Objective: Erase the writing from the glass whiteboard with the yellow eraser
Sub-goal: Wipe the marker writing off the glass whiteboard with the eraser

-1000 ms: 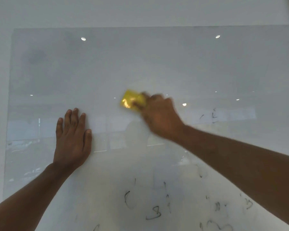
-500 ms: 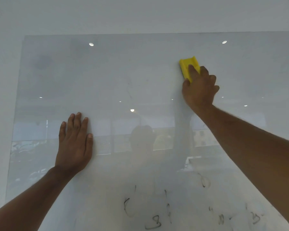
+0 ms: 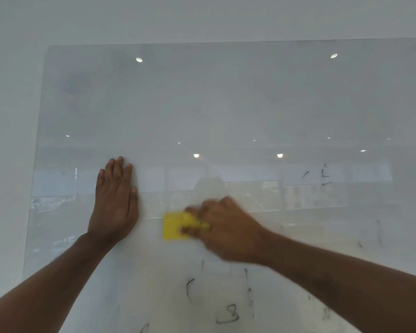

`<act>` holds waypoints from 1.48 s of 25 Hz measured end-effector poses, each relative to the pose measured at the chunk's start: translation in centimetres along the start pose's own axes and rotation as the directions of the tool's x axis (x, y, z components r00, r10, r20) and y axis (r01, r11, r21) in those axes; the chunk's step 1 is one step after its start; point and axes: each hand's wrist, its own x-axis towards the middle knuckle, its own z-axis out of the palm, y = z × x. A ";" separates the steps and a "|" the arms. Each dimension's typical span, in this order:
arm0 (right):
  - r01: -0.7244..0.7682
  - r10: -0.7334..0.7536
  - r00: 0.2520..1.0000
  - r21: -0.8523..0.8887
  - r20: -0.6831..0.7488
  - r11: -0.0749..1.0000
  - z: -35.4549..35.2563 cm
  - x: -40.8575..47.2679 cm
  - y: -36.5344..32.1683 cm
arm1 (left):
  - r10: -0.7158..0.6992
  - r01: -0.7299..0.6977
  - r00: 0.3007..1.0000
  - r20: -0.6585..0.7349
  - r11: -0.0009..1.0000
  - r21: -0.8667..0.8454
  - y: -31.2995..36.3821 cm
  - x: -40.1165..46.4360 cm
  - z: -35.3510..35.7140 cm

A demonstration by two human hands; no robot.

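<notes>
Yellow eraser (image 3: 174,225) lower now — blurred.

I see the upper half of the pale glass whiteboard (image 3: 226,97) lying bare and open to pass over, while my flat left hand (image 3: 114,203) blocks the path just left of the yellow rectangular eraser (image 3: 174,225).

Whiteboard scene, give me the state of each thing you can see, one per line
glass whiteboard: upper area wiped, not fully clean
writing: dark marks remain along the bottom and at right
yellow eraser: gripped by the right hand, against the glass, above the bottom marks
right hand: closed on the eraser, motion-blurred
left hand: open, palm flat on the glass, holding nothing
</notes>
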 end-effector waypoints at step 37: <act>-0.380 0.378 0.921 -0.005 -0.097 0.925 1.7 -18.6 3.6 | 0.092 -0.088 0.995 -0.039 0.991 0.096 4.5 4.0 2.4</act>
